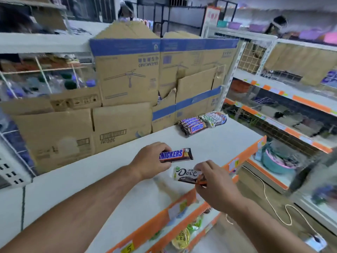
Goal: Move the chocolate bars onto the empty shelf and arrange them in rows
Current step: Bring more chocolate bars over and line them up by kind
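Note:
My left hand (151, 160) grips a brown Snickers bar (177, 155) by its left end, just above the white shelf (113, 172). My right hand (217, 185) pinches a white and brown Dove bar (186, 175) by its right end, close to the shelf's front edge. At the shelf's far right end lies a row of Snickers bars (193, 126), with Dove bars (215, 118) lined up beside them against the cardboard.
Cardboard boxes (127, 84) stand along the back of the shelf. An orange price strip (242, 157) runs along its front edge, with snack packets (182, 236) on the shelf below. More shelving (284, 99) stands to the right; a pale cord (269, 203) lies on the floor.

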`<state>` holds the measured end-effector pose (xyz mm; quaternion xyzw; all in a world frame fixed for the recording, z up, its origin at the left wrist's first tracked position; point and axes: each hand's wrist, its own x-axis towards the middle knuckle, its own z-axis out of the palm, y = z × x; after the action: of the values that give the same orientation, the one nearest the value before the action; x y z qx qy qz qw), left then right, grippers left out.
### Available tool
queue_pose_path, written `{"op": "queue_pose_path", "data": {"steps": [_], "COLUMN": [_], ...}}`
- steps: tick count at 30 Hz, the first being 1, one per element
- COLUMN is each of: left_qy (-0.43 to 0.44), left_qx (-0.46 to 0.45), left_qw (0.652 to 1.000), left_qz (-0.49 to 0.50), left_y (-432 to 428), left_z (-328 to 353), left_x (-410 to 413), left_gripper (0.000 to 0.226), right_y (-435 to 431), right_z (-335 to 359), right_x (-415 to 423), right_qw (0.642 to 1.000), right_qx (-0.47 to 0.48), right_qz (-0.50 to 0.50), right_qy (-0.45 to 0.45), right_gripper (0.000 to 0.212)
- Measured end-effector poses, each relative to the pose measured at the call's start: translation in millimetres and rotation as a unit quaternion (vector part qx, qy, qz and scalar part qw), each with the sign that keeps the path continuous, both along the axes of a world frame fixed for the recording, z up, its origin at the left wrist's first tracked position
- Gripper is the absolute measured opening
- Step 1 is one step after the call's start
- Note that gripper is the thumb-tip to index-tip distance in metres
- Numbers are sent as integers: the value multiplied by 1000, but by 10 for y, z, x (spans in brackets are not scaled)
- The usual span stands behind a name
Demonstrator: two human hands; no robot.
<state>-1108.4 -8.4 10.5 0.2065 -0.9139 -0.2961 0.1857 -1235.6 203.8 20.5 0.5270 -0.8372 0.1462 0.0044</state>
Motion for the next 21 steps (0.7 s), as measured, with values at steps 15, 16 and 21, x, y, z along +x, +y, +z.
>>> {"op": "queue_pose_path", "data": {"steps": [15, 16, 21], "left_qy": [28, 31, 12], "left_qx": [-90, -102, -138], "left_qw": [995, 994, 990], "left_qz": [-20, -17, 20], "left_y": [-419, -424, -438], "left_z": [-192, -211, -290], "left_x": [-1316, -1404, -1865], "left_gripper": [33, 34, 39], "right_y": [-433, -452, -580], "right_z": [-151, -169, -250], "right_x": [-1148, -1247, -1763], "right_qw": [998, 998, 997], "right_qx": [49, 45, 54], "right_qz": [-7, -4, 37], "right_qy": [-33, -34, -41], "right_gripper": [42, 42, 40]}}
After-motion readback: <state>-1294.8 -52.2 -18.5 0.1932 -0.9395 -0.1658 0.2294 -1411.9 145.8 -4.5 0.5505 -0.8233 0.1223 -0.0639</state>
